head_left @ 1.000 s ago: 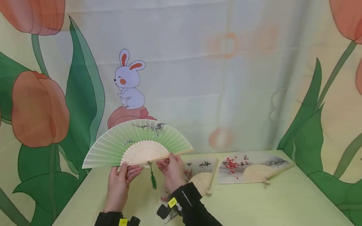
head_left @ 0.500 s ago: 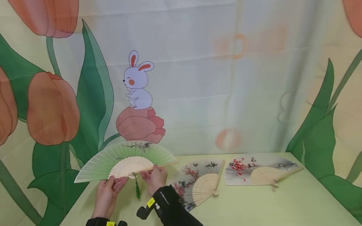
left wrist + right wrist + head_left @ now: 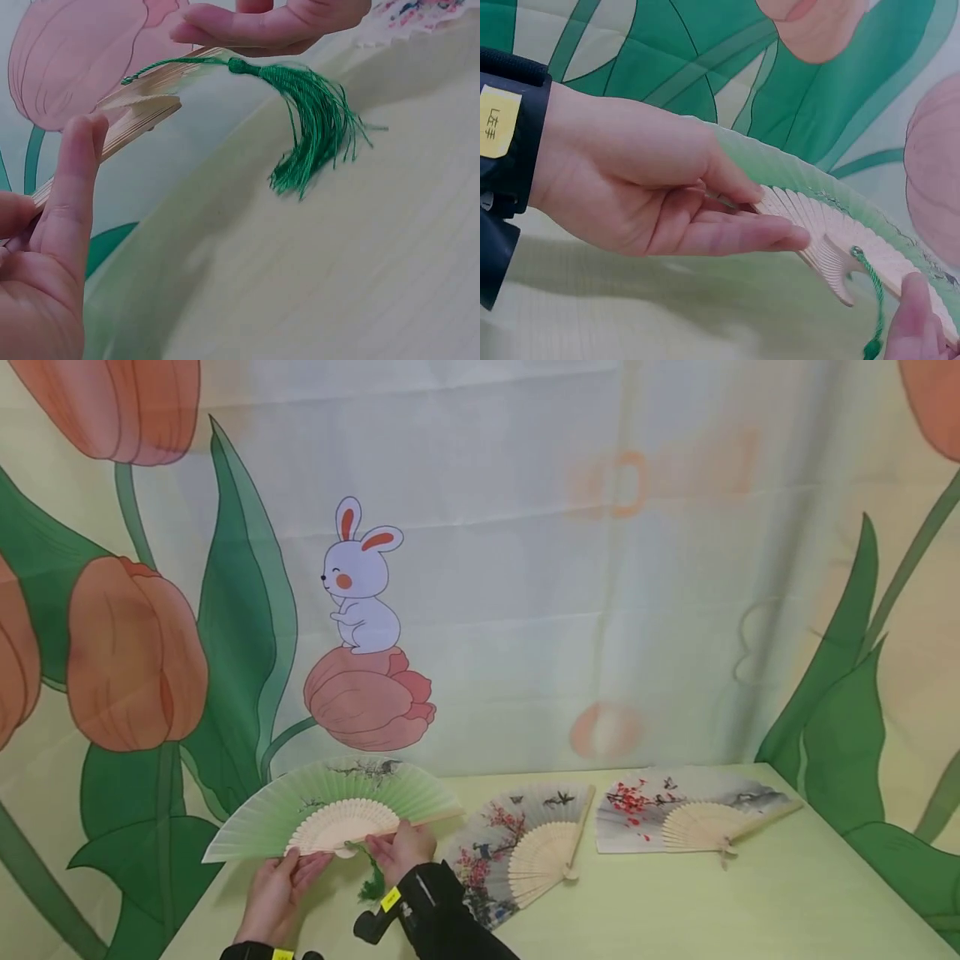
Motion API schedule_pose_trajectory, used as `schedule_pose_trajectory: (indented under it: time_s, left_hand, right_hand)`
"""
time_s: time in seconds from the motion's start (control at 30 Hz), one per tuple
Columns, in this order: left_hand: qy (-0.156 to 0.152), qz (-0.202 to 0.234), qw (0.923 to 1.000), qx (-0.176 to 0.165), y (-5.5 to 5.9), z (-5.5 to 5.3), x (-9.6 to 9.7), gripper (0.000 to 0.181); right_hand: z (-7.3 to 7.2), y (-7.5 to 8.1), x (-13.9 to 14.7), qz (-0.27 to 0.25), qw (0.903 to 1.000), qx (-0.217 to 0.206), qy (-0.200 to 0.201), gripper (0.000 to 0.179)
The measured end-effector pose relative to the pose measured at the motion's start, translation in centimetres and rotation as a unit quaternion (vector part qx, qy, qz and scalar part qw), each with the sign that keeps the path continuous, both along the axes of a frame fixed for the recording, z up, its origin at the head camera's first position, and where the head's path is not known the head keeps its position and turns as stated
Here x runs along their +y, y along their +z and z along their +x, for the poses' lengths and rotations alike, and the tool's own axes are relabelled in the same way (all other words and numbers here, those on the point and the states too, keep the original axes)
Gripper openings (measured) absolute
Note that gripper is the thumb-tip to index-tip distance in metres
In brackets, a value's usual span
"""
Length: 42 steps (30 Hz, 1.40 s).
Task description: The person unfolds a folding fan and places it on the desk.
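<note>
A spread green folding fan (image 3: pixel 341 827) with pale wooden ribs is held up at the left of the table. My left hand (image 3: pixel 277 889) pinches its left outer rib between thumb and fingers. On the other side, my right hand (image 3: pixel 405 850) pinches the right outer rib. From the fan's pivot hangs a green tassel (image 3: pixel 311 112), which swings towards the right hand. The right wrist view shows the left hand (image 3: pixel 667 180) with its thumb on the rib edge and fingers beneath. Whether the fan touches the table is hard to tell.
A spread fan with pink blossoms (image 3: pixel 540 852) lies right of my right forearm. Further right lies another spread fan with red blossoms (image 3: pixel 693 814). Both are on the pale yellow-green table (image 3: pixel 675 910). A printed curtain (image 3: pixel 510 610) hangs behind the table.
Both hands have lowered the green fan towards the table; it has moved left in view. Its tassel, hanging straight before, now swings aside. The head view has shifted slightly.
</note>
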<state>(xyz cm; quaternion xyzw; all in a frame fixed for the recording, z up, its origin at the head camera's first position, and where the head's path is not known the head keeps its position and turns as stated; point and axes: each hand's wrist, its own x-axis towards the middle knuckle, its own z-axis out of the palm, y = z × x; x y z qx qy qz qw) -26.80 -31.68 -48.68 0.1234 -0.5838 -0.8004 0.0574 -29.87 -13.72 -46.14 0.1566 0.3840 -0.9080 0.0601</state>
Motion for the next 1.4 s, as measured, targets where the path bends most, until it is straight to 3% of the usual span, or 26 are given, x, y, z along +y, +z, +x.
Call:
schedule_pose_trajectory:
  time_s: [0.27, 0.43, 0.73, 0.87, 1.03, 1.17, 1.27, 1.33, 1.4]
  left_hand:
    - [0.008, 0.006, 0.9993, -0.037, -2.2, -0.3, 0.1, 0.028]
    - [0.006, 0.009, 0.9989, -0.045, -2.9, -0.4, 0.8, 0.030]
    - [0.013, 0.002, 0.9961, -0.087, -2.1, -0.7, 0.9, 0.042]
    - [0.014, -0.011, 0.9939, -0.109, -2.0, -0.6, 0.3, 0.045]
    - [0.022, -0.063, 0.9850, -0.159, -2.4, -0.7, -1.5, 0.039]
    - [0.011, -0.097, 0.9717, -0.215, -3.4, -1.5, -3.8, 0.033]
    - [-0.015, -0.122, 0.9660, -0.228, -2.3, -1.6, -4.5, 0.031]
    - [-0.033, -0.145, 0.9646, -0.218, -0.3, -1.4, -4.1, 0.031]
    - [-0.058, -0.185, 0.9620, -0.192, 2.1, -1.1, -3.6, 0.035]
  right_hand:
    - [-1.0, -2.9, 0.3, 0.000, 0.9995, -0.025, 0.017, 0.031]
    - [-2.1, -4.1, 0.8, -0.007, 0.9983, -0.057, 0.013, 0.028]
    - [-2.6, -3.9, 0.8, -0.010, 0.9970, -0.077, -0.001, 0.036]
    - [-2.2, -3.6, 0.9, -0.014, 0.9964, -0.084, 0.000, 0.041]
    - [-0.6, -2.1, 1.7, -0.023, 0.9957, -0.073, 0.052, 0.050]
    - [0.7, -1.0, 3.2, -0.003, 0.9935, -0.060, 0.096, 0.052]
    - [1.5, -0.2, 5.1, 0.060, 0.9906, -0.034, 0.118, 0.053]
    - [2.0, 0.7, 6.8, 0.120, 0.9844, 0.000, 0.129, 0.053]
    - [2.4, 1.8, 8.6, 0.194, 0.9711, 0.050, 0.130, 0.047]
